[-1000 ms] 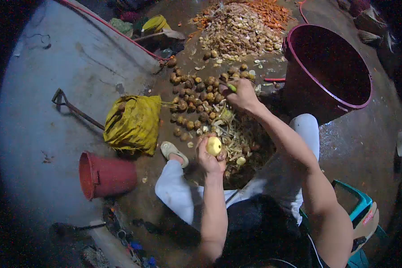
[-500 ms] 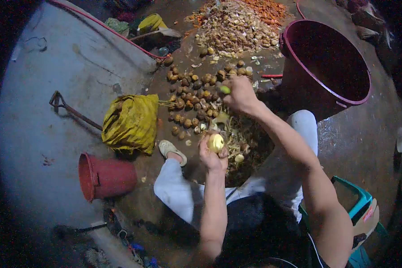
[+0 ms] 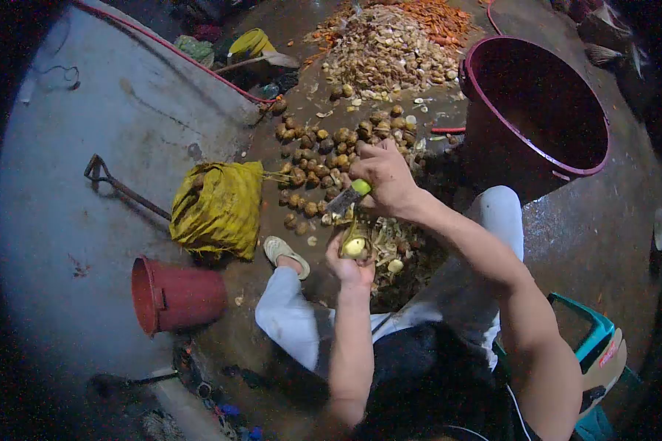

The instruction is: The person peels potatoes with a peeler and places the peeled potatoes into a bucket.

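Note:
My left hand (image 3: 351, 266) is wrapped round a partly peeled, round root vegetable (image 3: 355, 246), whose pale yellow flesh shows between the fingers. Just above it, my right hand (image 3: 387, 176) grips a knife by its green handle (image 3: 360, 187). The broad blade (image 3: 341, 203) points down and left, close to the vegetable. A strip of peel hangs by the vegetable; whether it is still joined on I cannot tell. Beyond my hands, several brown unpeeled round roots (image 3: 312, 176) lie on the floor. Peelings (image 3: 399, 239) are heaped between my legs.
A large dark red tub (image 3: 493, 158) stands to the right, with a pale heap of scraps (image 3: 390, 55) and orange peelings (image 3: 441, 18) at the back. At left are a yellow sack (image 3: 217, 209), a red bucket (image 3: 187, 294) and a long-handled tool (image 3: 132, 192).
My right hand with the knife has come down and slightly left, toward the vegetable. My left hand has tilted the vegetable a little and stays in about the same place.

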Motion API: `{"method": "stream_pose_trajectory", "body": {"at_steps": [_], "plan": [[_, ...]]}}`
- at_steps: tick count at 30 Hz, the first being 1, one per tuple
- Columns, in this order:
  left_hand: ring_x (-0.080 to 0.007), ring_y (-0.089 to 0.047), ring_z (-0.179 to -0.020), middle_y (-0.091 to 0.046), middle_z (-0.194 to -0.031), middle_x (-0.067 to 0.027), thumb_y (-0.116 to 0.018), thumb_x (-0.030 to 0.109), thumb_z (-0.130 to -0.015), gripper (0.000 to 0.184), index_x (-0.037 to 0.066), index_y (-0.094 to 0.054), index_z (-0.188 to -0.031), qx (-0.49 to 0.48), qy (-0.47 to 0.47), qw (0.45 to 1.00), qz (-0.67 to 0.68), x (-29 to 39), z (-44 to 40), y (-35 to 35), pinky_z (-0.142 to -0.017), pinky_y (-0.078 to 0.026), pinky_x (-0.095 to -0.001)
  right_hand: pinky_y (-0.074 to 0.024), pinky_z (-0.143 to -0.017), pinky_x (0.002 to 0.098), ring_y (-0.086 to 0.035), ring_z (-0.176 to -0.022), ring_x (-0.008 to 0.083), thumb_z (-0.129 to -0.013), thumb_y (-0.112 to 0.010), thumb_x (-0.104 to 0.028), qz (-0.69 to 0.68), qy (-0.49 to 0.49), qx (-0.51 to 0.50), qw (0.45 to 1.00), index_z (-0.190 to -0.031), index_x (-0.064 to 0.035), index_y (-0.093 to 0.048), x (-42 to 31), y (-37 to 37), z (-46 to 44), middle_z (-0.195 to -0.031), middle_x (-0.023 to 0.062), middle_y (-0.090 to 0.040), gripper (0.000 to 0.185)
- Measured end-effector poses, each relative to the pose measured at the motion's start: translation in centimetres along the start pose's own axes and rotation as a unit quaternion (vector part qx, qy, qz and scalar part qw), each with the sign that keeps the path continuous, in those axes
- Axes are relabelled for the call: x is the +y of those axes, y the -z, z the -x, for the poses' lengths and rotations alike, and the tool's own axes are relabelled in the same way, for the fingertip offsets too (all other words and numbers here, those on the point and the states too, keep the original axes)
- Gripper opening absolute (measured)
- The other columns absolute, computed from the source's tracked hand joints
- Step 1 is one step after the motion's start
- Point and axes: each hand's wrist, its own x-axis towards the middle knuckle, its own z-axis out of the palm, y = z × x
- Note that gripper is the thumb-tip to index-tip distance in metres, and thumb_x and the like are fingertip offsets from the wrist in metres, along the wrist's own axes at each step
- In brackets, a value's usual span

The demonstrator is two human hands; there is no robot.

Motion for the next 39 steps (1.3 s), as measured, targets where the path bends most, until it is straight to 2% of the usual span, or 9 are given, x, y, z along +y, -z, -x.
{"method": "stream_pose_trajectory", "body": {"at_steps": [5, 9, 12, 16, 21, 23, 24, 34, 39], "plan": [[-0.0116, -0.038, -0.036, -0.056, -0.065, -0.0058, -0.039, 0.033, -0.089, 0.033, 0.005, -0.058, -0.09, -0.09, -0.047, 0.993, -0.055, -0.1, -0.7, 1.2, -0.031, -0.027, -0.0238, -0.0415, -0.078, 0.0423, -0.056, -0.082, 0.0308, -0.046, -0.079, -0.021, 0.056, -0.142, -0.063, 0.986, -0.079, -0.0134, -0.069, 5.0, -1.4, -0.3, -0.078, 0.0076, -0.059, 0.035], [-0.0161, -0.057, -0.056, -0.057, -0.08, -0.0076, -0.045, 0.023, -0.088, 0.024, 0.003, -0.055, -0.096, 0.088, -0.216, 0.963, -0.132, -1.5, -1.6, 1.5, -0.039, -0.043, -0.0253, -0.0458, -0.066, 0.0417, -0.059, -0.07, 0.0302, -0.049, -0.081, -0.024, 0.035, 0.04, -0.019, 0.998, -0.083, -0.01, -0.07, 0.5, 0.4, 0.1, -0.072, 0.0133, -0.06, 0.038], [-0.0205, -0.06, -0.074, -0.055, -0.095, -0.0123, -0.047, 0.02, -0.088, 0.026, -0.002, -0.053, -0.099, 0.057, -0.268, 0.95, -0.147, -2.6, -2.1, 3.2, -0.055, -0.053, -0.0304, -0.0428, -0.072, 0.0414, -0.062, -0.077, 0.0289, -0.054, -0.08, -0.028, 0.052, -0.21, -0.129, 0.968, -0.088, -0.013, -0.071, 4.0, -0.7, -1.1, -0.077, 0.012, -0.063, 0.039], [-0.0255, -0.056, -0.093, -0.051, -0.105, -0.0172, -0.042, 0.004, -0.093, 0.022, -0.007, -0.044, -0.111, -0.044, -0.565, 0.719, -0.402, -3.3, -3.7, 5.3, -0.084, -0.05, -0.0368, -0.0463, -0.068, 0.0449, -0.063, -0.079, 0.0317, -0.061, -0.077, -0.032, 0.099, -0.002, -0.097, 0.99, -0.084, -0.0111, -0.07, 0.2, 0.7, -0.2, -0.077, 0.0126, -0.065, 0.032], [-0.0193, -0.057, -0.074, -0.056, -0.093, -0.0162, -0.04, 0.012, -0.095, 0.02, -0.003, -0.048, -0.105, -0.048, -0.493, 0.812, -0.308, -2.1, -2.9, 3.9, -0.063, -0.052, -0.0316, -0.0471, -0.072, 0.0464, -0.064, -0.079, 0.0341, -0.063, -0.077, -0.034, 0.127, -0.181, -0.112, 0.969, -0.083, -0.0065, -0.066, 6.0, -0.3, -0.7, -0.077, 0.0159, -0.065, 0.035], [-0.0135, -0.046, -0.046, -0.058, -0.077, -0.0134, -0.038, 0.025, -0.093, 0.028, 0.002, -0.053, -0.098, -0.147, -0.148, 0.971, -0.115, 0.4, -0.3, 2.0, -0.04, -0.04, -0.0254, -0.0476, -0.073, 0.0456, -0.064, -0.077, 0.0355, -0.065, -0.076, -0.034, 0.136, -0.19, -0.116, 0.965, -0.079, -0.0041, -0.064, 5.5, -0.2, -0.9, -0.075, 0.0176, -0.065, 0.035], [-0.0107, -0.031, -0.033, -0.059, -0.069, -0.0124, -0.038, 0.03, -0.091, 0.032, 0.004, -0.056, -0.094, -0.021, -0.122, 0.988, -0.092, 0.3, 0.3, -0.1, -0.032, -0.026, -0.0231, -0.0493, -0.073, 0.0451, -0.064, -0.078, 0.0355, -0.066, -0.075, -0.033, 0.129, -0.184, -0.096, 0.97, -0.078, -0.0038, -0.065, 5.4, -0.5, -0.9, -0.075, 0.0182, -0.065, 0.033], [-0.0114, -0.039, -0.041, -0.062, -0.078, -0.0117, -0.047, 0.035, -0.092, 0.035, 0.003, -0.057, -0.102, -0.185, -0.042, 0.98, 0.059, 1.0, 0.0, 0.5, -0.037, -0.029, -0.0242, -0.0527, -0.071, 0.0445, -0.065, -0.075, 0.0364, -0.065, -0.075, -0.032, 0.118, -0.198, -0.053, 0.972, -0.078, 0.0022, -0.065, 8.3, -1.7, 0.7, -0.076, 0.0209, -0.065, 0.038], [-0.0121, -0.041, -0.053, -0.06, -0.08, -0.0086, -0.044, 0.044, -0.094, 0.04, 0.007, -0.057, -0.101, -0.012, 0.011, 0.996, 0.092, 0.4, -1.2, 0.4, -0.05, -0.032, -0.0272, -0.053, -0.071, 0.0445, -0.065, -0.076, 0.037, -0.065, -0.077, -0.031, 0.1, -0.232, -0.099, 0.963, -0.079, 0.0041, -0.063, 8.1, -0.8, 0.3, -0.077, 0.0233, -0.064, 0.04]]}}
